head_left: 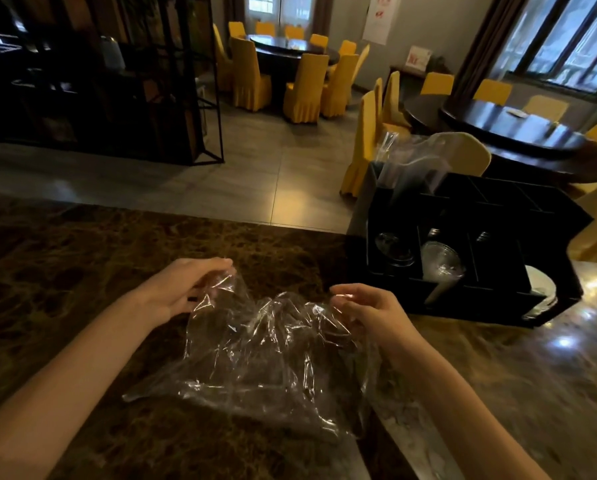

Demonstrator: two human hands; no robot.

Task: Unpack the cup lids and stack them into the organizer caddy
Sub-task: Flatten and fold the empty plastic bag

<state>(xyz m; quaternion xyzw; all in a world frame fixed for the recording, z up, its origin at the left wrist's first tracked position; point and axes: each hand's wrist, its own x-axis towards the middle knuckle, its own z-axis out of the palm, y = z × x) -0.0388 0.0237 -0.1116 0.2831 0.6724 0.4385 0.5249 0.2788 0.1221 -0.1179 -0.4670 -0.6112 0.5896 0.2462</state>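
A crumpled clear plastic bag (pixel 266 355) hangs between my hands over the dark marble counter (pixel 82 258). My left hand (pixel 182 289) pinches its upper left edge. My right hand (pixel 370 306) pinches the upper right edge. I cannot tell whether any lids are inside the bag. To the right stands the black organizer caddy (pixel 491 209), with clear cup lids (pixel 441 263) stacked in a front middle slot and another clear stack (pixel 394 249) in the slot to its left. A white lid (pixel 541 282) shows at the caddy's right end.
More clear plastic wrapping (pixel 408 164) sticks up from the caddy's back left. Beyond the counter's far edge lie a tiled floor, round dark tables (pixel 512 126) and yellow-covered chairs (pixel 305 88). A dark shelf unit (pixel 92 81) stands at the left.
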